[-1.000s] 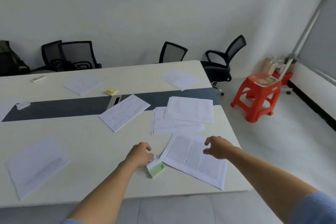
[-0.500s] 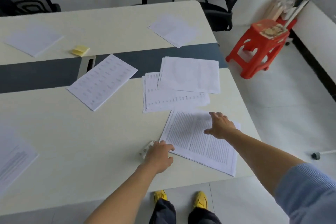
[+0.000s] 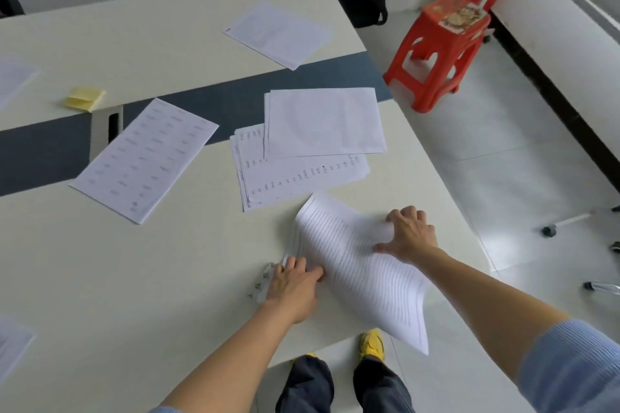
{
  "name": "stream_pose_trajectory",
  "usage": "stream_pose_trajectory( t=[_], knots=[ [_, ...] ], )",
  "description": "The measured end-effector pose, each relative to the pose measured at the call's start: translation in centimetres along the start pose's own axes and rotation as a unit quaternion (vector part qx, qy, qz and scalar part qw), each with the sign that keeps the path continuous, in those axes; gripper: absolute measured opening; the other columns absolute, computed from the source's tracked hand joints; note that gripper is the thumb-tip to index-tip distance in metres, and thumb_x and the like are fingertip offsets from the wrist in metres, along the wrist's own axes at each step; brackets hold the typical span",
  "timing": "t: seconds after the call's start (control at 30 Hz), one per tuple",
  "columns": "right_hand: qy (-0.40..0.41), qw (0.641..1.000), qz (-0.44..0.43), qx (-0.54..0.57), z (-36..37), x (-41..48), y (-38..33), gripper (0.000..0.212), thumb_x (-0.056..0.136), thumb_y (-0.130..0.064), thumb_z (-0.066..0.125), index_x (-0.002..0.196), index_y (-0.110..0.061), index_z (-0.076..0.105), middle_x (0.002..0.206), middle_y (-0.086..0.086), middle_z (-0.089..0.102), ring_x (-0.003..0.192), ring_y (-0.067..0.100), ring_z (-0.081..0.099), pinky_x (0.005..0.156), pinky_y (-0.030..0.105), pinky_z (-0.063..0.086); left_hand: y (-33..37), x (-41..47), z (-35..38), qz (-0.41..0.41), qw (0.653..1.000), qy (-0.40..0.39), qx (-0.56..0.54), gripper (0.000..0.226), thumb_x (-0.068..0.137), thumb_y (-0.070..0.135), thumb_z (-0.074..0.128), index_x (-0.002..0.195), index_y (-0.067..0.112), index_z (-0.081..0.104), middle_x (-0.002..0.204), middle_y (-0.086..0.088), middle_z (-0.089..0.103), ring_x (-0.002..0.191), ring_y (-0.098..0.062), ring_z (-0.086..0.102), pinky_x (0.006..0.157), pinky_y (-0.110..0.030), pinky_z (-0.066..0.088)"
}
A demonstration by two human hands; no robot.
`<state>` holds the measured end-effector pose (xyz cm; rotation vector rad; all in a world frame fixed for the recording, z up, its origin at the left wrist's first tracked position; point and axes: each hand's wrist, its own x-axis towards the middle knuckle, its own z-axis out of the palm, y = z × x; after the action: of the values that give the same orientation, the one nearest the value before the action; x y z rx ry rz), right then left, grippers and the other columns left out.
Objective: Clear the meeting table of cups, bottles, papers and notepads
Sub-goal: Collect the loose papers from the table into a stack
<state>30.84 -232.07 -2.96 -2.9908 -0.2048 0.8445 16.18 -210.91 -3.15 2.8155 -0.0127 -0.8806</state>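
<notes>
To the left, the yellow sticky notes [image 3: 85, 98] beside the dark centre strip and the tabulated sheet [image 3: 144, 161] lying across that strip are not yet collected. Toward the near edge, a small pale object [image 3: 259, 285], too blurred to be identified, is partly covered by the left hand [image 3: 292, 283]. Its fingers are laid flat and straight, with the tips pressed on the left margin of the printed sheaf [image 3: 362, 275]. That pressure is best applied lightly and used only as a stop, so that the pages are squared against it rather than creased.

The sheaf lies by the near right corner of the table [image 3: 134, 278], bowed upward, with one corner hanging past the near edge. Lower leaves can be seen fanning out at the left margin, so care is needed that every page is caught. On the right, the right hand [image 3: 411, 238] is curled over the sheaf's right edge with the thumb spread on top, gripping it.

The lift is judged safest if the bow is held shallow and the sheaf is drawn toward the body. It would then be taken away from the loose stack [image 3: 302, 178] just beyond its far corner, which might otherwise be dragged along.
</notes>
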Motion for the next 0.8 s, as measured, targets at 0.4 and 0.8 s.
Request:
stream_pose_trajectory(
  t=[0.4, 0.8],
  knots=[
    [-0.013, 0.996, 0.051, 0.070, 2.5, -2.3, -1.7, 0.088, 0.062, -0.069, 0.076, 0.127, -0.022, 0.041, 0.118, 0.007, 0.056, 0.111, 0.030, 0.055, 0.087, 0.038, 0.047, 0.9, 1.8, 0.6, -0.050, 0.998, -0.008, 0.040, 0.032, 0.098, 0.037, 0.040, 0.122, 0.021, 0.053, 0.131, -0.012, 0.046, 0.122, -0.032, 0.039, 0.097, -0.045, 0.033],
    [-0.084, 0.976, 0.062, 0.190, 2.5, -3.2, -0.2, 0.025, 0.080, -0.028, 0.074, 0.099, -0.012, 0.067, 0.100, 0.007, 0.067, 0.092, 0.028, 0.062, 0.075, 0.030, 0.049, -1.8, 1.0, -0.1, -0.048, 0.998, -0.035, 0.036, 0.027, 0.096, 0.029, 0.046, 0.116, 0.015, 0.057, 0.130, -0.009, 0.044, 0.121, -0.029, 0.039, 0.099, -0.041, 0.034]
  ],
)
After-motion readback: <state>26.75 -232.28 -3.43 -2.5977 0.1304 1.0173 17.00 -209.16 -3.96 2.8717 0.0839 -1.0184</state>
